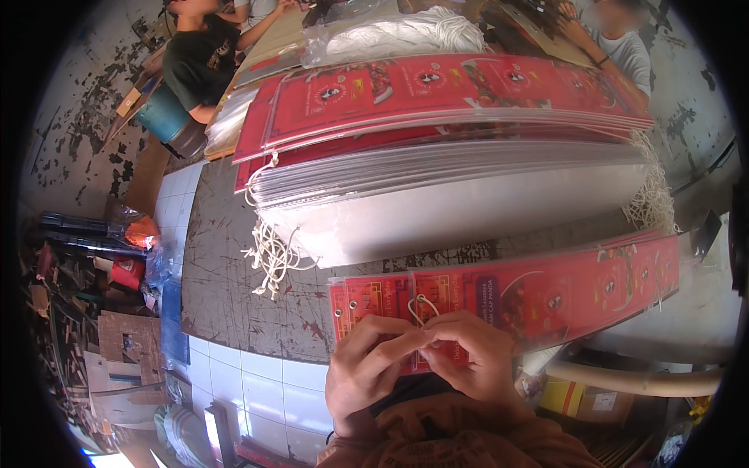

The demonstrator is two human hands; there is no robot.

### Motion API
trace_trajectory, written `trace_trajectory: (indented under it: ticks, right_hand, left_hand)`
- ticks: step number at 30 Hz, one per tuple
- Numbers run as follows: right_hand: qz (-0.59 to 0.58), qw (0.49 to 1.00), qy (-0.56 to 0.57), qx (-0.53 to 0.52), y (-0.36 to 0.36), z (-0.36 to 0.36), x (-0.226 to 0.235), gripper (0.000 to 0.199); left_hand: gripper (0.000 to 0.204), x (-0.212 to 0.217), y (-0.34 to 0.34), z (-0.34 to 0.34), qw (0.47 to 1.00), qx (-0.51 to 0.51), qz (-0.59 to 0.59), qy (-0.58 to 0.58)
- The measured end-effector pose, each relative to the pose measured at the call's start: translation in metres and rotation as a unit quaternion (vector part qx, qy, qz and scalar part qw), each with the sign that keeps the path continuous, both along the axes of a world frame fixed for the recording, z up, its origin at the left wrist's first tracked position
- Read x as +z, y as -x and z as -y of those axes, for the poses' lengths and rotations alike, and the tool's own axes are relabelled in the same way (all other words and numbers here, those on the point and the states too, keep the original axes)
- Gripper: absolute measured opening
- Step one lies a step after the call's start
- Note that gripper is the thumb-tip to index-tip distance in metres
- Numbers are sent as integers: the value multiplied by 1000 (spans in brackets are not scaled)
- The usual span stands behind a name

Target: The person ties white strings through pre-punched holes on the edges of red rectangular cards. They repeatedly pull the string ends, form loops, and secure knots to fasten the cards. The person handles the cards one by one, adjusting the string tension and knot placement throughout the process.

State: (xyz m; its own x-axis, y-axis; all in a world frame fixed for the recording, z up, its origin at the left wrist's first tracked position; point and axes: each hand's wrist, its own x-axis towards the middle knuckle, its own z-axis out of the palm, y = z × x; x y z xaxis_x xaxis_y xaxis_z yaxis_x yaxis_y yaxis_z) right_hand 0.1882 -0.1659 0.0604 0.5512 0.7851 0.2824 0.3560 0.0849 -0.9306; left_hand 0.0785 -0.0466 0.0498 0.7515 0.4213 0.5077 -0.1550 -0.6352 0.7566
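Observation:
Close to my body, both hands meet over the near stack of long red printed plastic banners (577, 296). A white cord (414, 310) loops from a metal eyelet near the top banner's left end. My left hand (367, 363) is closed, fingertips pinching at the cord's end. My right hand (473, 351) is also closed, with thumb and forefinger pressed together on the same cord, touching the left fingertips. The cord between the fingertips is mostly hidden. At the left, lower banners stick out, showing bare eyelets.
Beyond lies a larger banner pile (437, 179), white backs facing me, with knotted cords (275, 253) hanging at both ends. A bundle of white cord (406, 35) rests at the back of the scratched table (226, 265). Two people sit across; a blue-green bucket (165, 117) stands left.

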Motion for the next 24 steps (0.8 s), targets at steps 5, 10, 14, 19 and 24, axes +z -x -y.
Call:
trace_trajectory:
  ticks: [5,10,14,19,24]
  right_hand:
    - [48,999,-7,21,-4,1,-5,24]
    - [33,999,-10,31,-5,0,-3,25]
    - [29,999,-4,31,-5,2,-3,24]
    - [41,998,8,45,-5,2,-3,22]
    - [59,996,3,67,-6,3,-3,23]
  left_hand:
    - [46,1,-1,0,1000,-10,11,8]
    - [35,5,-2,1,1000,-1,4,3]
    - [33,7,-1,1,1000,6,-4,3]
    - [30,7,-1,0,1000,7,0,-5]
    - [26,4,-1,-3,1000,3,22,-16]
